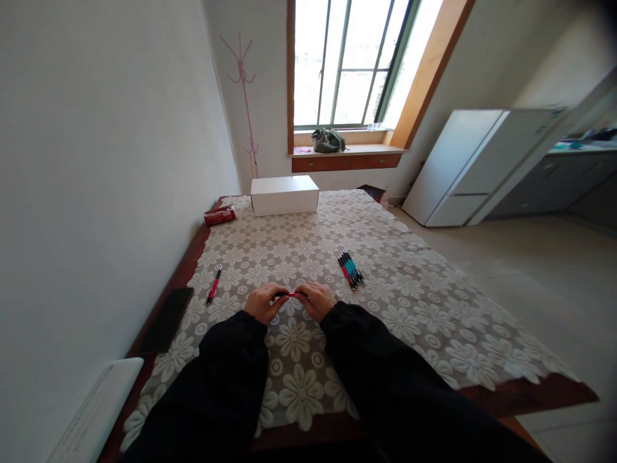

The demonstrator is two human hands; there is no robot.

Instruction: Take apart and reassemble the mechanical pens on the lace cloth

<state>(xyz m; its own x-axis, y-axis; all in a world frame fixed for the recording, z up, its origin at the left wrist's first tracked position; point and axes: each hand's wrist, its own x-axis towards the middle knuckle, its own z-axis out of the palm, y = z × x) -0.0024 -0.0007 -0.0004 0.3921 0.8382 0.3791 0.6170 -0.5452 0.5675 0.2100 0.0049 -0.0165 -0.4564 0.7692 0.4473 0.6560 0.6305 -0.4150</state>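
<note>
Between my two hands, just above the flowered tablecloth [301,389], lies a red and black pen [292,294], held level. My left hand [264,302] pinches its black end, and my right hand [315,299] pinches the red end. The fingers cover much of the pen. To the left, a second red and black pen [214,286] rests on the cloth by itself. Right of my hands is a row of several pens [350,269], side by side, teal and black with a red one at the left edge.
A white box [285,196] stands at the table's far end, beside a dark red packet [220,215]. Along the left edge lie a flat black object [166,320] and a white one [99,411]. The wall borders the table's left side. A white fridge [463,167] stands farther right.
</note>
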